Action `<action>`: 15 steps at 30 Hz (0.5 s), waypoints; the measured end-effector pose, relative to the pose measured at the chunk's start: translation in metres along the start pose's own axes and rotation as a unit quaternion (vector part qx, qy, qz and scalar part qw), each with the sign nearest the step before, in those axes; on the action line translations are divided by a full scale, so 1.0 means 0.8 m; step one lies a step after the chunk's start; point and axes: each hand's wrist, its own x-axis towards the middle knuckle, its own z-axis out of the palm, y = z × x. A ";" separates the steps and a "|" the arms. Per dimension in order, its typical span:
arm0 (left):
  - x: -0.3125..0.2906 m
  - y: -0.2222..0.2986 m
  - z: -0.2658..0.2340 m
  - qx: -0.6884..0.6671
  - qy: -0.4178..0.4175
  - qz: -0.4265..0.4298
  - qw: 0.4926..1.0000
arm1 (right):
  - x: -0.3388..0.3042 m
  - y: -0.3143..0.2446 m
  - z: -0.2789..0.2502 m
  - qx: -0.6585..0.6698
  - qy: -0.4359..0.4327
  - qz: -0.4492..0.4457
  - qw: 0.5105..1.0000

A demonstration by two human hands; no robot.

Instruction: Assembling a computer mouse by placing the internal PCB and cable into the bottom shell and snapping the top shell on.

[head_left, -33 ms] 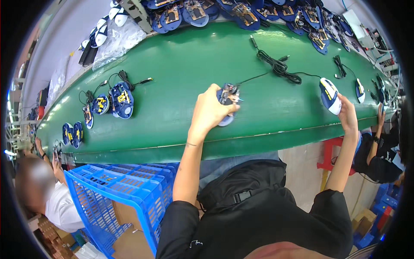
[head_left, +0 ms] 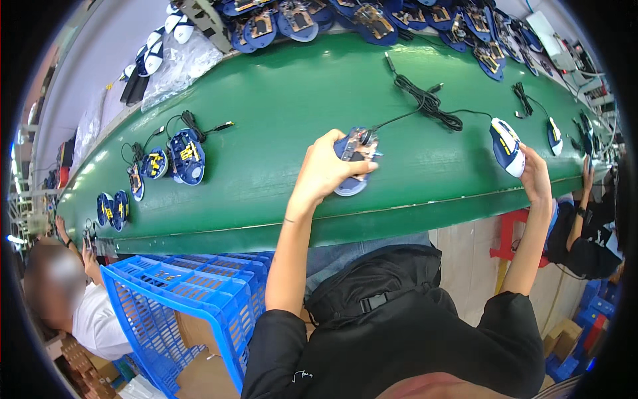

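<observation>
In my left hand (head_left: 325,166) is an opened computer mouse (head_left: 352,187), a blue base with its circuit board exposed. My thumb lies across the board; the other fingers are partly hidden behind the far side. My right hand (head_left: 535,174) grips the near right end of a closed white and blue mouse (head_left: 509,150) with yellow marks, which rests on the green belt. Between the two lies a bundled black cable (head_left: 428,101), with thin leads running toward both mice.
Opened mouse shells (head_left: 187,156) with cables lie at the left of the green belt (head_left: 266,139). Many mouse bases with boards (head_left: 297,20) crowd the far edge. A blue crate (head_left: 199,292) stands at my left. Another closed mouse (head_left: 554,136) lies right. Co-workers sit on both sides.
My left hand and the opened mouse have shifted slightly to the right. My right hand still holds the closed mouse in nearly the same place.
</observation>
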 end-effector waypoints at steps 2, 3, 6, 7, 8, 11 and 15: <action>0.003 0.029 0.005 -0.182 -0.079 0.016 0.980 | -0.014 -0.009 0.001 0.050 -0.080 -0.022 0.995; 0.015 0.043 0.008 -0.272 -0.071 0.064 0.958 | -0.025 -0.023 0.019 0.045 -0.123 -0.045 0.990; 0.058 0.113 0.012 -0.405 -0.083 0.160 0.896 | -0.044 -0.058 0.052 -0.029 -0.254 -0.019 0.967; 0.070 0.142 0.011 -0.397 -0.074 0.190 0.895 | -0.042 -0.063 0.059 -0.096 -0.323 -0.004 0.942; 0.080 0.164 0.007 -0.387 -0.060 0.218 0.894 | -0.048 -0.068 0.080 -0.115 -0.362 0.019 0.925; 0.110 0.210 -0.005 -0.377 -0.066 0.260 0.886 | -0.072 -0.069 0.117 -0.132 -0.397 0.051 0.907; 0.118 0.199 -0.022 -0.344 -0.013 0.268 0.900 | -0.094 -0.100 0.108 -0.044 -0.385 -0.040 0.921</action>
